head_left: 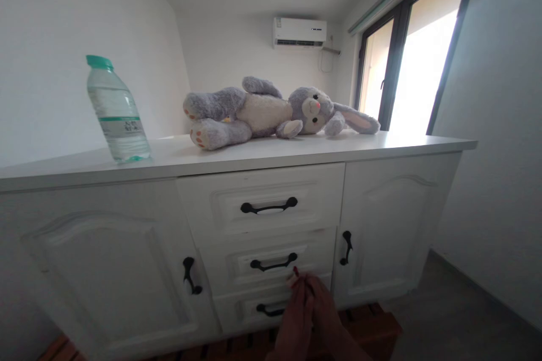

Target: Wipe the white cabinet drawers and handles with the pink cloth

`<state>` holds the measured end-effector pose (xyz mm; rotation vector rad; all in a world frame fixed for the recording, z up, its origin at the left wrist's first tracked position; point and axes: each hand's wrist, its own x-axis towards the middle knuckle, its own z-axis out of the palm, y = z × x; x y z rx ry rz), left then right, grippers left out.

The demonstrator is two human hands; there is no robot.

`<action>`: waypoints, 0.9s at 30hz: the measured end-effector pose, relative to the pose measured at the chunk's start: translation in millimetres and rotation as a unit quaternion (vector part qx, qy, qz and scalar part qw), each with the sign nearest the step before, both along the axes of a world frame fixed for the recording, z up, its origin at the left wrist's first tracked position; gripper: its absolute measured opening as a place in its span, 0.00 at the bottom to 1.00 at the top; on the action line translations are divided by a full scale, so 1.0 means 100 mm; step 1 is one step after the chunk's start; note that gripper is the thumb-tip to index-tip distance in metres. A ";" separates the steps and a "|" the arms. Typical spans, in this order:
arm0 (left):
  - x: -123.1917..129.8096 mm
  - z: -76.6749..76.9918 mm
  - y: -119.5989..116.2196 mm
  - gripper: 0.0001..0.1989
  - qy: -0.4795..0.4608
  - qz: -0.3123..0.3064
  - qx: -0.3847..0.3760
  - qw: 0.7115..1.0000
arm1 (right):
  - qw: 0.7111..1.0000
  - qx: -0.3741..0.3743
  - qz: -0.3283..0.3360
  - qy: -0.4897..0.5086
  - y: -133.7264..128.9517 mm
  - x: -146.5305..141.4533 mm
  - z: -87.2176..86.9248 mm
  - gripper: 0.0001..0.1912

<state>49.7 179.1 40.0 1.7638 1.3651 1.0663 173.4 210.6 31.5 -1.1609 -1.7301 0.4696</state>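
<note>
Low in front of the white cabinet's drawers, my left hand (297, 303) and my right hand (320, 295) are pressed together, fingers closed. From between their fingertips sticks a small thing with a dark red tip (296, 271). Something pale shows beside that tip, but its kind is too small and dim to tell. How each hand grips it is mostly hidden. Just above the fingertips is the black handle of the middle drawer (274, 264). The bottom drawer's black handle (269, 310) is left of my hands, partly covered by them.
On the cabinet top (173, 162) stand a green-capped water bottle (116, 115) at left and a grey plush rabbit (265, 113) lying on its side. Reddish-brown slatted wood (372, 324) lies at the cabinet's foot. A window (406, 62) is at right.
</note>
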 end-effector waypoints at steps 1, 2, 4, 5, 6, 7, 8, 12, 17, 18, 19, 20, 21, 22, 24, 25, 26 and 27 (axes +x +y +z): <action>-0.18 -0.04 -0.02 0.29 0.009 0.008 -0.007 1.000 | 0.999 -0.031 0.024 0.012 0.00 -0.20 0.03 0.16; -0.38 -0.09 -0.05 0.30 0.023 0.018 -0.014 0.999 | 0.997 -0.054 0.048 0.016 0.01 -0.43 0.04 0.16; -0.83 -0.21 -0.12 0.32 0.048 0.072 -0.022 0.996 | 0.994 -0.066 0.083 0.003 0.03 -0.95 0.04 0.15; -1.06 -0.27 -0.15 0.32 0.050 0.115 -0.013 0.992 | 0.994 -0.061 0.093 -0.006 0.03 -1.23 0.02 0.14; -1.29 -0.31 -0.19 0.32 0.042 0.171 0.002 0.984 | 0.994 -0.049 0.099 -0.012 0.04 -1.50 0.01 0.13; -1.49 -0.32 -0.23 0.31 0.039 0.211 0.018 0.977 | 0.994 -0.031 0.104 -0.015 0.04 -1.75 0.02 0.11; -1.67 -0.30 -0.27 0.30 0.037 0.241 0.035 0.969 | 0.994 -0.006 0.109 -0.012 0.03 -1.97 0.06 0.10; -1.96 0.13 -0.42 0.27 0.068 0.282 0.137 0.947 | 0.984 0.164 0.065 0.000 0.00 -2.31 0.59 0.08; -1.63 0.60 -0.36 0.31 0.114 0.278 0.243 0.922 | 0.927 0.352 0.014 -0.127 0.04 -1.90 1.33 0.13; -1.52 0.60 -0.31 0.30 0.121 0.270 0.241 0.924 | 0.920 0.358 0.023 -0.160 0.06 -1.77 1.37 0.13; -1.39 0.60 -0.24 0.29 0.131 0.260 0.239 0.926 | 0.915 0.355 0.030 -0.190 0.07 -1.64 1.37 0.13; -1.25 0.59 -0.18 0.28 0.145 0.249 0.240 0.927 | 0.911 0.350 0.029 -0.216 0.08 -1.48 1.34 0.12; -1.09 0.59 -0.13 0.28 0.161 0.237 0.242 0.927 | 0.910 0.342 0.018 -0.236 0.08 -1.31 1.30 0.12; -0.91 0.62 -0.08 0.27 0.179 0.221 0.243 0.927 | 0.910 0.331 -0.003 -0.249 0.08 -1.12 1.26 0.13; -0.50 0.73 0.01 0.28 0.219 0.169 0.241 0.930 | 0.911 0.311 -0.059 -0.266 0.06 -0.70 1.19 0.15; -0.29 0.81 0.05 0.30 0.241 0.125 0.242 0.931 | 0.911 0.298 -0.089 -0.271 0.06 -0.48 1.17 0.17; -0.09 0.88 0.08 0.32 0.265 0.088 0.250 0.927 | 0.911 0.283 -0.116 -0.275 0.05 -0.28 1.15 0.18; 0.09 0.95 0.10 0.32 0.289 0.058 0.275 0.915 | 0.912 0.271 -0.134 -0.277 0.05 -0.11 1.14 0.19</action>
